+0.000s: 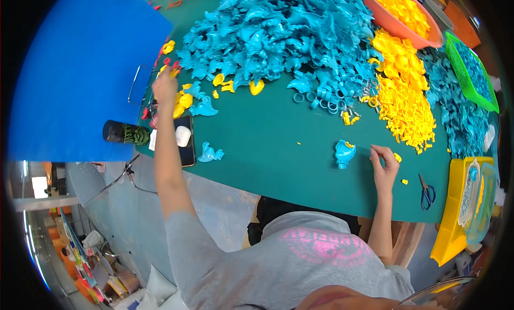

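A: In the head view, where's the blue piece (pixel 344 154)?
B: On the green table (pixel 257 139), right of its middle, in from the near edge. It lies just left of the right hand (pixel 384 165), apart from the fingertips.
A: Which way does it point?
B: Its narrow, neck-like end faces the near edge, the broad rounded end faces the far edge. So the long axis runs roughly near to far, slightly slanted. A yellow bit (pixel 349 145) sits at the broad end.
A: And the right fingers?
B: Loosely curled, thumb and forefinger a little apart, with nothing visible between them. A small yellow part (pixel 397 157) is just beside that hand's outer side; the scissors (pixel 426 195) lie further over, toward the near right corner, blades to the far edge.
A: The left hand (pixel 165 88)?
B: At the table's left edge, fingers bunched and pointing to the far side, by a red ring (pixel 167 61) and some yellow pieces (pixel 184 100). I can't tell whether they grip anything; the fingertips are too small to read.
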The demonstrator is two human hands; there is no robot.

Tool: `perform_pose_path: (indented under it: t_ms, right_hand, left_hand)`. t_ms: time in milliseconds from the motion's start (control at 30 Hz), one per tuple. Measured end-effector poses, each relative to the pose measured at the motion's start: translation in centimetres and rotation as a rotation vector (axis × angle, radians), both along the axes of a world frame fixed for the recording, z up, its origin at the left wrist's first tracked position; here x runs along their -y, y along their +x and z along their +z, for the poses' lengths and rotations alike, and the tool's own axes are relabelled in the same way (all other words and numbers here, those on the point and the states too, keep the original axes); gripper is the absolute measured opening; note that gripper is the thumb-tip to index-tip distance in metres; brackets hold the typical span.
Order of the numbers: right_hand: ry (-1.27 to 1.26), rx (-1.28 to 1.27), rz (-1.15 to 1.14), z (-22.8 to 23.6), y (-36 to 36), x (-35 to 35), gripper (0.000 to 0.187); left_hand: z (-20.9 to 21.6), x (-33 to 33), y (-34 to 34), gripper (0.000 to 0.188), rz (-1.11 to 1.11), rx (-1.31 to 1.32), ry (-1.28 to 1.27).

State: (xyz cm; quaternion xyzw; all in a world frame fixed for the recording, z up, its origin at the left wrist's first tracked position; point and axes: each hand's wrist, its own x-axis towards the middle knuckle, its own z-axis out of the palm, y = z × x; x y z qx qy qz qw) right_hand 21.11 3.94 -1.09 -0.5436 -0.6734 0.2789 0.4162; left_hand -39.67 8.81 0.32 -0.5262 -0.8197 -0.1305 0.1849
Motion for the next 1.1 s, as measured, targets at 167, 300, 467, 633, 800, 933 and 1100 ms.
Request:
perform_pose_path:
  t_ms: [167, 300, 467, 633, 800, 933, 1100]
  right_hand:
    - [0.019, -0.013, 0.041, 0.8, -0.3, -0.2, 0.011]
    - [-0.019, -0.021, 0.004, 1.0, -0.6, -0.2, 0.009]
    - [0.013, -0.041, 0.073, 0.8, -1.7, 0.1, 0.010]
    - [0.011, -0.115, 0.070, 1.4, -1.5, 0.7, 0.011]
    - [0.003, -0.105, 0.010, 0.7, 0.7, 1.5, 0.011]
    - [-0.017, -0.083, -0.026, 0.3, 1.7, 2.0, 0.011]
    - [0.011, -0.080, -0.030, 1.1, 1.3, 1.9, 0.010]
  left_hand:
    - [0.9, 1.3, -0.7, 0.028, -0.119, 0.008, 0.122]
    - [8.4, 3.7, 16.6, 0.025, -0.505, 1.041, 0.552]
    - [15.0, 9.5, 32.0, 0.037, -1.894, 1.943, 0.081]
    - [17.4, 8.3, 37.0, 0.034, -2.316, 2.244, -0.287]
    - [18.1, 8.0, 37.7, 0.031, -2.273, 2.225, -0.446]
    - [18.8, 8.1, 37.5, 0.030, -2.194, 2.387, -0.514]
    - [18.8, 7.7, 35.2, 0.047, -2.552, 1.984, -0.475]
